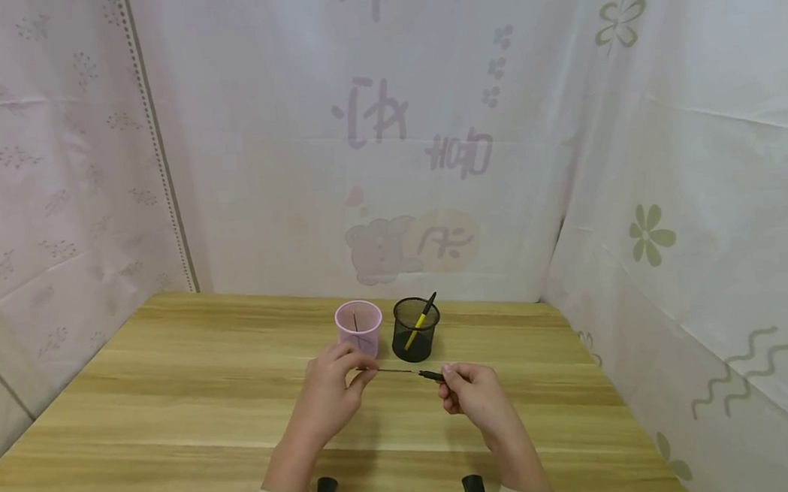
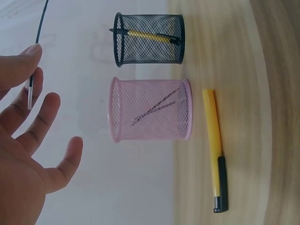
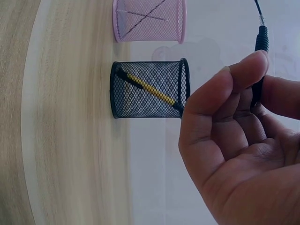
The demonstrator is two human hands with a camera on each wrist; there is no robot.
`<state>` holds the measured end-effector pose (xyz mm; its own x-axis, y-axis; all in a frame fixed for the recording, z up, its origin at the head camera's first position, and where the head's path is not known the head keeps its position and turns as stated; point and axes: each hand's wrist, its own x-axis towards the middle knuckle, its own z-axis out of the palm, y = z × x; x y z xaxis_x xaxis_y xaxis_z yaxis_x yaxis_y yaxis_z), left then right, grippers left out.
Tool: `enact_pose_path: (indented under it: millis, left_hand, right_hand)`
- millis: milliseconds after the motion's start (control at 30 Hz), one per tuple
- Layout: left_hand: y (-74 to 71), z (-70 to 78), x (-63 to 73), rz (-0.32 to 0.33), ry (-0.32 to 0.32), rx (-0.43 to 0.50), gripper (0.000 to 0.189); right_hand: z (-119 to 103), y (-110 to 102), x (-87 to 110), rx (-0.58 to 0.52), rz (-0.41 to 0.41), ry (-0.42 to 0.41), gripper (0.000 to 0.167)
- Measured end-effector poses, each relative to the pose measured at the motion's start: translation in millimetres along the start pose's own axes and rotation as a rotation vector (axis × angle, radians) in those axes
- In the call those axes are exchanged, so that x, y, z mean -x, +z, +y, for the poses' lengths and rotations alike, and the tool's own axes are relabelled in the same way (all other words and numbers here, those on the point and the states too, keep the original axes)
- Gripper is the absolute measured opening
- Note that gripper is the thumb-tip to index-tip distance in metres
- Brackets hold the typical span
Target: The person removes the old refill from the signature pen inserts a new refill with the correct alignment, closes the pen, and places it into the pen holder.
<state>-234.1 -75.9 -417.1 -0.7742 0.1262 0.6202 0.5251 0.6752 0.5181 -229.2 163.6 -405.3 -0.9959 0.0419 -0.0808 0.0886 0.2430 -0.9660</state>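
Between thumb and fingers, my left hand pinches one end of a thin dark pen refill. Its clear end pokes out past the fingers in the left wrist view. My right hand grips a ribbed black pen grip section between thumb and curled fingers. The refill's other end meets the front of this piece; how far it goes in cannot be told. A yellow pen barrel with a black clip lies on the table in the left wrist view; the head view does not show it.
Behind the hands stand a pink mesh pen cup with thin dark refills and, to its right, a black mesh pen cup holding a yellow and black pen. Patterned curtains border the wooden table.
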Motion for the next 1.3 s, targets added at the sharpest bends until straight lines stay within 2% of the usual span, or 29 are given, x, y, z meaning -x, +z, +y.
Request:
enact_pose_path:
  millis: [233,567,867,967,1067,1200,1300]
  left_hand:
    - [0.4,6.7,-2.8,-0.026,0.047,-0.097,0.009]
    - [-4.4,5.7,-0.1,-0.001,0.024,-0.066,0.012]
    - [-7.6,-6.0,-1.7,0.046,0.032,-0.052,0.014]
    - [-3.3,-7.7,-4.8,0.042,-0.001,-0.100,0.012]
    - [5.4,-6.2,-9.7,0.009,-0.054,-0.201,0.009]
    - [20.8,-3.0,-19.3,-0.069,-0.099,-0.334,0.004]
    - [34.8,-3.3,-26.9,-0.148,-0.118,-0.413,0.008]
  right_hand:
    - [-1,3,1.1,0.015,-0.001,-0.002,0.028]
    - [3,-1,-0.3,0.000,0.012,0.010,0.032]
    - [2,-6,0.5,-0.022,0.015,0.013,0.031]
    - [2,-7,-0.1,-0.038,0.017,0.010,0.029]
    - [1,-9,0.1,-0.062,0.034,-0.017,0.030]
    - [-1,-10,1.2,-0.092,0.063,-0.026,0.030]
    - [-1,-10,1.7,-0.098,0.062,-0.006,0.028]
